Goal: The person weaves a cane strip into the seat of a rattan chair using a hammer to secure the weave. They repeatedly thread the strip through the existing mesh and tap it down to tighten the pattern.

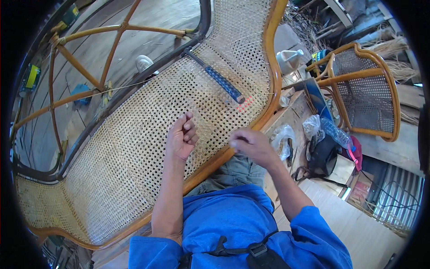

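A large woven cane panel [130, 130] with a glossy brown rattan rim [210, 168] lies across my lap. Over its middle, my left hand [183, 136] is closed, thumb pressed to the curled fingers. My right hand [255, 145] is closed too, held above the near rim with the fingers bent inward. Whatever either hand pinches, if anything, is too small or hidden to make out. Beyond them, a hammer-like tool [221, 83] with a dark blue patterned handle rests on the weave, its head by the dark far rim. A thin pale strand [127, 86] stretches from the rattan struts toward that rim.
Curved rattan struts [78, 67] fill the left side. At right stand a cane-backed chair [365, 92] and a white jug [290, 60]. Plastic bags [283, 139], a clear bottle [333, 132] and a black bag [323, 158] crowd the wooden bench. A white shoe [145, 64] shows beyond the panel.
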`<action>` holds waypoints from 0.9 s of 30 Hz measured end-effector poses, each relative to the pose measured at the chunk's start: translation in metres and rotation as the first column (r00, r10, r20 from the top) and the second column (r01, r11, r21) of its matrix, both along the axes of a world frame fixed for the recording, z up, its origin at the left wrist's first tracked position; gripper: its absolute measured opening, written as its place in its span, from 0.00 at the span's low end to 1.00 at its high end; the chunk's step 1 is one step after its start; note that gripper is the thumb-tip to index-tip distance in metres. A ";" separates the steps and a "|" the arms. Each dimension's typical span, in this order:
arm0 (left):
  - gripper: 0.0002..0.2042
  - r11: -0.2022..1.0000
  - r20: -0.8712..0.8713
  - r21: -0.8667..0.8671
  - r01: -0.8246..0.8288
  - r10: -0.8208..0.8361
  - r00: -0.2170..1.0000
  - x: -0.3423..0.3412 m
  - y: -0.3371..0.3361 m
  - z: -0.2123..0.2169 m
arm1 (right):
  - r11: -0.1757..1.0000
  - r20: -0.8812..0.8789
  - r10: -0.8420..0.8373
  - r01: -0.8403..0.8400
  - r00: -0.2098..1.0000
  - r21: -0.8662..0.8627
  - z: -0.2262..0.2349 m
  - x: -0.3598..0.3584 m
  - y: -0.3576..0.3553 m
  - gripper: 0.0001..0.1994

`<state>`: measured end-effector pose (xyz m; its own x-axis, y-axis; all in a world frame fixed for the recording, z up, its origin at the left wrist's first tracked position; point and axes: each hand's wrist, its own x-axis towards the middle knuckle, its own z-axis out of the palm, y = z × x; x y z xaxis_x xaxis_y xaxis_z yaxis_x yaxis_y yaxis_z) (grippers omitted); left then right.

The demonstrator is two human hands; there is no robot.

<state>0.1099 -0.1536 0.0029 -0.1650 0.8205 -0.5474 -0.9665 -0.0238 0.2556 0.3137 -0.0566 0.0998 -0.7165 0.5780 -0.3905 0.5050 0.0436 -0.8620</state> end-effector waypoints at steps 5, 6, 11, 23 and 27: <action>0.10 1.000 0.002 0.013 0.021 -0.021 1.000 -0.005 -0.003 -0.001 | 0.893 0.091 -0.449 0.443 0.889 0.082 0.002 0.108 0.040 0.06; 0.10 1.000 0.006 0.012 0.025 -0.025 1.000 -0.003 -0.001 0.002 | 0.859 0.128 -0.498 0.469 0.858 0.204 -0.011 0.141 0.054 0.07; 0.14 1.000 0.019 0.006 -0.028 0.028 0.999 -0.002 0.002 0.010 | 0.583 0.235 -0.627 0.247 0.743 0.774 -0.030 0.210 0.077 0.09; 0.17 0.944 0.085 0.182 -0.276 0.264 0.961 0.001 0.006 0.018 | 0.918 -0.166 -0.126 0.178 0.978 0.354 -0.016 -0.083 -0.014 0.06; 0.18 0.913 0.072 0.168 -0.371 0.364 0.929 -0.005 0.009 0.012 | 0.918 -0.129 -0.046 0.092 0.991 0.386 -0.038 -0.120 -0.029 0.09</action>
<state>0.1049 -0.1451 0.0147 -0.4547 0.7896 -0.4121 -0.8900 -0.4200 0.1773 0.1941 -0.0854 0.0618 -0.6957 0.7172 -0.0411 0.4174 0.3571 -0.8356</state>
